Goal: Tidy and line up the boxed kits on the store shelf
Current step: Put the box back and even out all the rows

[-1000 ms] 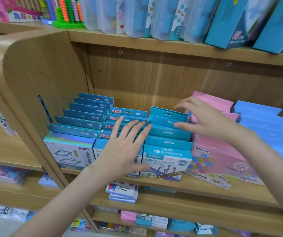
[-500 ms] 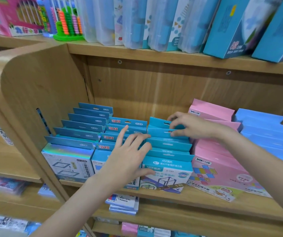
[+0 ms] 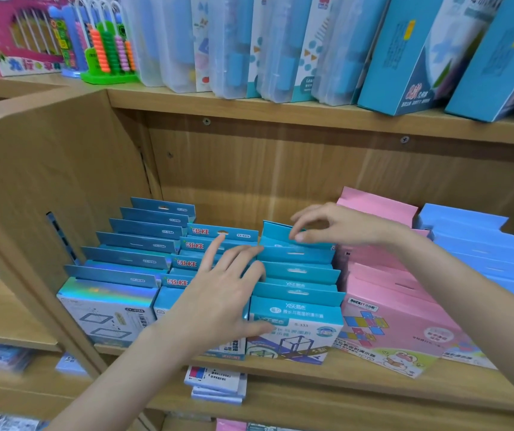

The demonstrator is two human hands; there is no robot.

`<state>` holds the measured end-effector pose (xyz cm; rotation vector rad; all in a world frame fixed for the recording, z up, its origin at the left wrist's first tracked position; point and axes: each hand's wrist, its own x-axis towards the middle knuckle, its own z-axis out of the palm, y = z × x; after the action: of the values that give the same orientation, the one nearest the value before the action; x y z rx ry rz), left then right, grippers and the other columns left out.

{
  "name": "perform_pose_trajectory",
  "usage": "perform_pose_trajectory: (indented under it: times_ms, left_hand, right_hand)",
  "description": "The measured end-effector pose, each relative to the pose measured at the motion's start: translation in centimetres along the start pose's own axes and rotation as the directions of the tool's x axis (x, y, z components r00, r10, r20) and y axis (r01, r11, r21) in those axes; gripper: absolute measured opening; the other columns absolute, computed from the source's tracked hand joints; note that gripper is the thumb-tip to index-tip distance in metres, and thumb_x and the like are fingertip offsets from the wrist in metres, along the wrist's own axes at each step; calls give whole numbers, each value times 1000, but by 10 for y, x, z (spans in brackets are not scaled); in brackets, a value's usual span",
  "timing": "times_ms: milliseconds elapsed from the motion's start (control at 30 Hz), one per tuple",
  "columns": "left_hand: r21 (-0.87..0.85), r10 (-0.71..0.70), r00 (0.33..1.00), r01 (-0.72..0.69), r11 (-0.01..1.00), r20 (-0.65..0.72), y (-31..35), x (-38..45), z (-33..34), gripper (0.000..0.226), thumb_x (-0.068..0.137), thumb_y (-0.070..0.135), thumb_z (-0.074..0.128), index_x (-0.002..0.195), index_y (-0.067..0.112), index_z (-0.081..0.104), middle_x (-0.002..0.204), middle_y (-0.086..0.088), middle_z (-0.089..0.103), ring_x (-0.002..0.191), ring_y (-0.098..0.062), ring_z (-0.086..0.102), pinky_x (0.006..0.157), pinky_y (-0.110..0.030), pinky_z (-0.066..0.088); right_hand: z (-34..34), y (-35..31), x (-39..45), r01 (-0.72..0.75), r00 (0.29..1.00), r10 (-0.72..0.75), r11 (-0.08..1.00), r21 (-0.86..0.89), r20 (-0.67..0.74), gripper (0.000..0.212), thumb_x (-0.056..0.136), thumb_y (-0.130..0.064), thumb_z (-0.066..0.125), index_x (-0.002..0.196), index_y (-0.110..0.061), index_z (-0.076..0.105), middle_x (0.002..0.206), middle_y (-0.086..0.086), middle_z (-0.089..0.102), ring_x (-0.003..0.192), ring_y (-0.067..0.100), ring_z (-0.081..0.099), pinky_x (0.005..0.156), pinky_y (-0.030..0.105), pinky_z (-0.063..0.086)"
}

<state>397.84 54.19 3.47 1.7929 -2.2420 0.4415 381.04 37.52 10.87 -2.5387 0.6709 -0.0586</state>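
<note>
Head view: on a wooden store shelf (image 3: 373, 387), four rows of flat glossy cardboard kits stand nearly lined up. The left hand (image 3: 218, 300), fingers straight and spread, rests on the middle blue rows. The right hand (image 3: 342, 227) pinches the hang tab of the rearmost teal kit (image 3: 275, 233), which likely needs straightening. Pink kits (image 3: 398, 325) lean beside.

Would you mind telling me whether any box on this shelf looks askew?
Yes: the front pink box sits skewed, its lower corner hanging past the shelf edge, unlike the squarer teal row beside it.
</note>
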Motion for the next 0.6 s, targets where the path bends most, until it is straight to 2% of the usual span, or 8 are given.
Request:
perform_pose_trajectory:
  times_ms: [33, 67, 100, 167, 333, 433, 600]
  left_hand:
    - [1, 5, 1000, -5, 1000, 5, 0, 1, -1, 60, 66, 76, 37, 94, 24, 49, 124, -2, 57, 117, -19, 52, 107, -49, 15]
    - [3, 10, 1000, -10, 1000, 9, 0, 3, -1, 62, 65, 76, 37, 97, 24, 49, 127, -3, 55, 119, -19, 51, 107, -49, 14]
    - [7, 12, 1000, -12, 1000, 11, 0, 4, -2, 65, 65, 77, 37, 100, 24, 50, 129, -4, 54, 120, -19, 49, 108, -49, 13]
    - [13, 11, 1000, -11, 1000, 14, 0, 8, -2, 68, 63, 78, 38, 103, 23, 49, 130, -5, 53, 122, -19, 49, 108, -49, 12]
    - [37, 26, 999, -28, 999, 44, -2, 9, -1, 70, 62, 80, 38, 102, 24, 50, 131, -3, 53, 125, -20, 46, 108, -50, 11]
    - [50, 44, 998, -46, 998, 49, -2, 7, 1, 62, 64, 79, 38, 96, 27, 49, 132, -6, 53, 125, -22, 46, 107, -52, 13]
    - [46, 61, 998, -62, 997, 24, -2, 8, 2, 57, 66, 74, 36, 94, 27, 51, 129, -10, 55, 120, -26, 51, 105, -52, 15]
  right_hand:
    - [-3, 1, 0, 2, 998, 0, 999, 33, -56, 20, 89, -18, 57, 104, -8, 66, 114, 6, 61, 107, 12, 53, 92, 8, 37]
    - [-5, 4, 2, -8, 995, 12, 999, 37, -96, 17, 88, -16, 58, 101, -9, 66, 105, 1, 63, 99, 10, 56, 94, 16, 42]
    - [-6, 6, 4, -26, 993, 28, 1000, 15, -114, 14, 87, -16, 60, 99, -11, 66, 99, -3, 63, 93, 8, 57, 93, 23, 46]
    - [-6, 11, 8, -51, 994, 46, 997, -57, -99, 9, 85, -17, 63, 94, -16, 64, 93, -6, 62, 88, 8, 58, 88, 26, 50]
    - [-2, 13, 17, -41, 998, 30, 976, -214, -53, 10, 81, -19, 69, 88, -21, 62, 93, -5, 62, 87, 10, 59, 84, 31, 51]
    - [1, 13, 19, -7, 1000, 2, 947, -320, -14, 10, 83, -22, 66, 93, -21, 62, 98, -3, 62, 89, 10, 55, 84, 34, 49]
    - [1, 9, 22, -15, 1000, 17, 939, -342, 1, 14, 87, -20, 61, 100, -15, 63, 102, -2, 64, 94, 11, 51, 91, 34, 46]
